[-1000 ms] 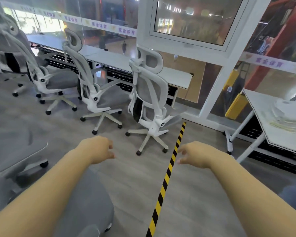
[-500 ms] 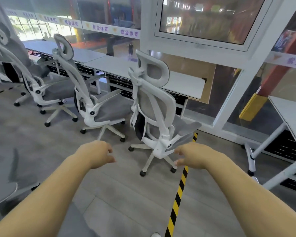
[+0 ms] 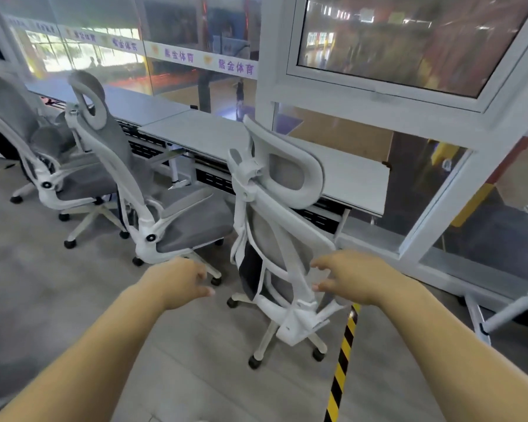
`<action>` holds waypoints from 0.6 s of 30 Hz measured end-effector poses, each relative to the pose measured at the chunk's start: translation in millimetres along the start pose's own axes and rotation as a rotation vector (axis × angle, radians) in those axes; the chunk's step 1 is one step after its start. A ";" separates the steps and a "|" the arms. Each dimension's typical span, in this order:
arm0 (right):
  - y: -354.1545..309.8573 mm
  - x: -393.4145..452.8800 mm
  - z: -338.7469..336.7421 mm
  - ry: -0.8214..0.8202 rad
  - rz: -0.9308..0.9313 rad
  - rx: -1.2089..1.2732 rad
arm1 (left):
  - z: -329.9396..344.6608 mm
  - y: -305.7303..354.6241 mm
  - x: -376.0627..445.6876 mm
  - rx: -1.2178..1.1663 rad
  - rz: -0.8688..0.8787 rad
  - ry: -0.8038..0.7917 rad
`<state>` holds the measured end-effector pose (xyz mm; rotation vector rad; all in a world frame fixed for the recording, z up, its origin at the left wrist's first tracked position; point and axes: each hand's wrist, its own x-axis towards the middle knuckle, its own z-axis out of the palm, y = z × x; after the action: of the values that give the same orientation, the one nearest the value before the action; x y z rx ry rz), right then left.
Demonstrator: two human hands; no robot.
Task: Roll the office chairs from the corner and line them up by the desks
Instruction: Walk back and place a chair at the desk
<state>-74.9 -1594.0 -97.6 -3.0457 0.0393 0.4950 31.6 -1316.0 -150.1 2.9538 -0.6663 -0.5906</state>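
- Head view, hands: my right hand [image 3: 352, 277] sits at centre right of the frame, fingers spread and half curled at the edge of the near chair [image 3: 282, 239]'s backrest. I cannot tell whether they touch the frame or only overlap it, so I call this grip released, not yet closed on anything. My left hand [image 3: 185, 281], at centre, hangs loosely curled over the floor [image 3: 73, 300], holding nothing, clear of the backrest.
- Head view, chairs: the near chair stands at centre, turned at an angle to the surface [image 3: 348, 178] behind it, one caster near the striped tape [image 3: 342, 354] at lower right. The middle chair [image 3: 153, 190] is just to its left, and the far chair [image 3: 28, 153] sits at the left edge, both by the surface.
- Risk, one-sided pull: if only my right hand closes on the backrest edge, I expect the chair to swivel on its column rather than roll, ending crooked.
- Risk, collision: the middle chair's base looks close to the near chair's left side; a shove leftward could knock casters together and disturb the row.
- Risk, surface: pushing straight in may drive the headrest [image 3: 290, 175] or arms against the surface edge.
- Risk, grip: the backrest looks flexible; a shallow fingertip hold could slip off.
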 end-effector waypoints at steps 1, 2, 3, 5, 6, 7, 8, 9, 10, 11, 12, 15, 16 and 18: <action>-1.9 12.6 -6.6 0.017 -0.009 -0.004 | -7.6 -5.0 17.6 0.011 0.009 0.005; -3.7 25.9 -12.4 0.037 -0.019 -0.010 | -15.8 -11.2 36.6 0.018 0.015 0.018; -5.4 40.3 -17.4 0.069 -0.024 -0.016 | -24.7 -17.3 56.1 0.024 0.022 0.036; -10.0 69.0 -25.1 0.141 -0.002 -0.013 | -43.3 -28.1 94.4 0.043 0.054 0.056; -12.5 83.7 -27.9 0.185 0.012 -0.005 | -54.2 -32.4 112.8 0.057 0.080 0.065; -14.9 98.9 -29.9 0.228 0.022 0.003 | -65.6 -36.1 130.1 0.070 0.111 0.078; -18.3 113.2 -31.5 0.255 0.034 0.011 | -76.5 -40.5 146.2 0.084 0.143 0.088; -21.8 126.2 -32.1 0.275 0.043 0.021 | -87.4 -44.1 160.8 0.101 0.177 0.099; -25.3 138.0 -32.2 0.292 0.051 0.028 | -96.7 -47.9 175.0 0.116 0.207 0.113; -27.4 149.5 -31.5 0.319 0.060 0.033 | -105.2 -52.3 190.0 0.125 0.233 0.131; -28.4 159.6 -30.5 0.346 0.070 0.036 | -113.3 -56.7 204.4 0.124 0.255 0.150; -29.5 181.5 -24.8 0.362 0.131 0.023 | -130.1 -65.9 247.2 0.100 0.305 0.186; -28.4 186.1 -21.1 0.350 0.154 0.026 | -133.3 -67.0 259.1 0.089 0.333 0.195; -24.1 192.6 -10.4 0.336 0.183 0.030 | -137.0 -65.2 280.9 0.061 0.401 0.211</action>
<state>111.8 -1573.7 -147.7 -3.0727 0.3372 -0.0158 343.8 -1380.0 -131.7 2.7562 -1.2216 -0.2249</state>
